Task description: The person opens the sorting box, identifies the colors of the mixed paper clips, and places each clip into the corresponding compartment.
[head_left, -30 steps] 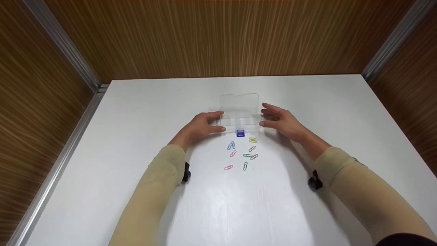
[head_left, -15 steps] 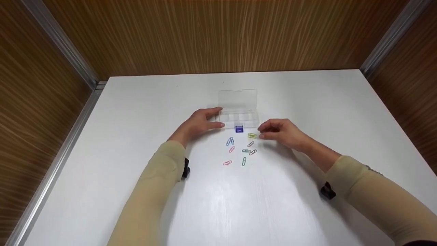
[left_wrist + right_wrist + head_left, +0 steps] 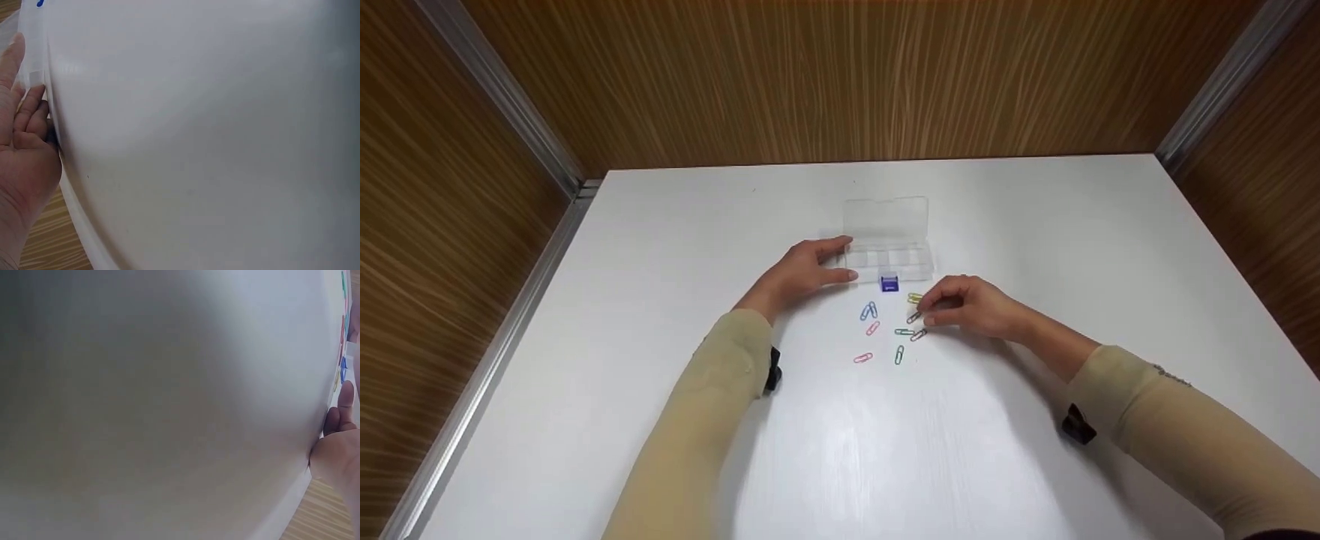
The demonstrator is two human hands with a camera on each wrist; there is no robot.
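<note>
- Left hand (image 3: 802, 271) rests on the white table (image 3: 660, 300), centre of the head view, fingers and thumb spread round the left end of the clear compartment box (image 3: 889, 259); touching it and steadying it, not lifting.
- Box lid (image 3: 885, 217) is laid open, flat behind the compartments, toward the upper middle of the frame.
- Right hand (image 3: 971, 307) sits just right of centre, fingertips curled together over a paper clip (image 3: 913, 318) in the loose scatter; looks like a pinch just closing, but the clip is tiny here, so the grasp is not certain.
- Small blue block (image 3: 889, 283), maybe a binder clip, sits just in front of the box, touching or nearly so.
- Other coloured clips on the table below the box: yellow clip (image 3: 914, 298), blue clip (image 3: 868, 310), pink clip (image 3: 862, 358), green clip (image 3: 898, 354), plus a few more near the right fingertips.
- Progress: box is open and held, compartments look empty as far as visible, every clip lies on the table; sorting appears at its very start, first pick only.
- Wrist views: mostly blurred table, hand edges only, no extra detail.
</note>
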